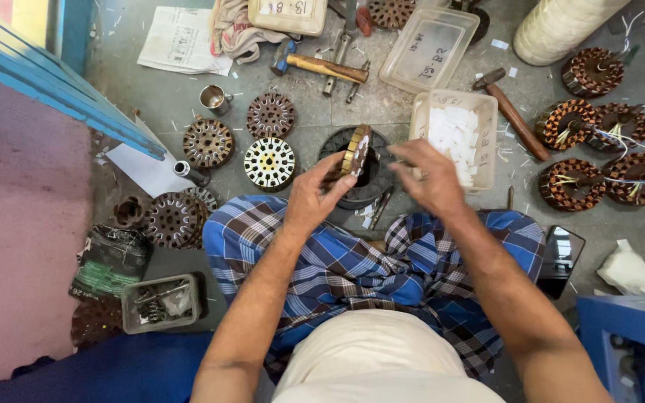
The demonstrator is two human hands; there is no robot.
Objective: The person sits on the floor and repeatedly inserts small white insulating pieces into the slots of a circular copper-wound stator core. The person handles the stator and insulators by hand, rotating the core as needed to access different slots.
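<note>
My left hand (313,195) holds a round slotted stator core (355,151) on edge, tilted, above a dark round part (382,179) on the floor. White paper strips line some of its slots. My right hand (428,176) is right beside the core, its fingers pinched at its rim; what they pinch is too small to see. A clear plastic tub of white paper strips (457,134) stands just behind my right hand. I sit on the floor with a blue checked cloth (352,261) over my legs.
Several bare cores (270,163) lie to the left. Wound copper stators (572,183) lie to the right. Two hammers (322,67) (513,112), an empty clear tub (427,48), a metal cup (214,97), a phone (561,254) and a tray of small parts (162,302) surround me.
</note>
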